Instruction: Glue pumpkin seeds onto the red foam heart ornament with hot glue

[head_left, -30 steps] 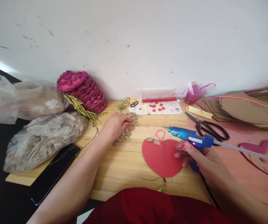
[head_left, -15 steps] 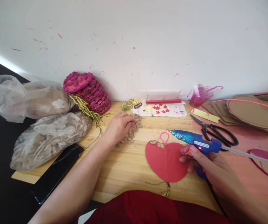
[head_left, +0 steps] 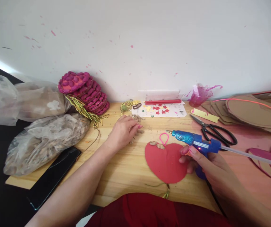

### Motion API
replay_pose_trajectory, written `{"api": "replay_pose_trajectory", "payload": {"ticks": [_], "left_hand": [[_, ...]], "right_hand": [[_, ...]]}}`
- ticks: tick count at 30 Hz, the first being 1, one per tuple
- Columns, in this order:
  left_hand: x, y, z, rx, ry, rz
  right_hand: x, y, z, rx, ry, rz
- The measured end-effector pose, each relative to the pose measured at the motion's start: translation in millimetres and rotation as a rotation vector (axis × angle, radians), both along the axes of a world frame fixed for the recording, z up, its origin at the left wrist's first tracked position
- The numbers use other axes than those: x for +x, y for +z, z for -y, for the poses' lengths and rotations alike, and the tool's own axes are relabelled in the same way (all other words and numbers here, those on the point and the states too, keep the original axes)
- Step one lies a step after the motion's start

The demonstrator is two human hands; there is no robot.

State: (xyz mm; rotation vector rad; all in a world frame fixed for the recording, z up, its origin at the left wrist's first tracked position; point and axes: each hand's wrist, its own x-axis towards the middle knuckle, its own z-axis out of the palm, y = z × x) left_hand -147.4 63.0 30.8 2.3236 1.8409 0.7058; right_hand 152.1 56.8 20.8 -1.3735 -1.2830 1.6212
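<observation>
My left hand (head_left: 123, 130) rests over a small pile of tan nutshell-like pieces (head_left: 136, 118), fingers stretched across them and partly hidden. No piece can be made out in its grip. My right hand (head_left: 211, 164) is wrapped around a blue glue gun (head_left: 189, 138), whose metal tip points left and whose small red light is lit. A clear glue stick juts from its back. Below the tip lies a red heart-shaped cutout (head_left: 165, 164) with a pink loop (head_left: 164, 138) at its top and two shell pieces (head_left: 156, 144) on its upper left. My right fingertips overlap its right edge.
At left are plastic bags (head_left: 48, 142), a black phone (head_left: 55, 176) and stacked purple shell-covered pieces (head_left: 85, 91). Paper with stars (head_left: 173, 112) lies by the wall. Right are a stained cup (head_left: 198, 96), scissors (head_left: 217, 130), cardboard cutouts (head_left: 253, 112) and a purple-painted piece (head_left: 265, 157).
My left hand has shifted slightly right and toward me, covering more of the pile, its fingers straighter. My right hand still holds the glue gun. The view has turned slightly right.
</observation>
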Motion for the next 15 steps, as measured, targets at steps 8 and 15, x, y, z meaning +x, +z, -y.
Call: {"api": "replay_pose_trajectory", "payload": {"ticks": [8,15], "left_hand": [[4,-3.2,4,0.007,-0.021,-0.133],[10,-1.7,3,-0.014,-0.016,-0.212]], "right_hand": [[0,1.5,0,0.011,0.01,0.007],[1,-0.7,0,0.018,0.042,-0.002]]}}
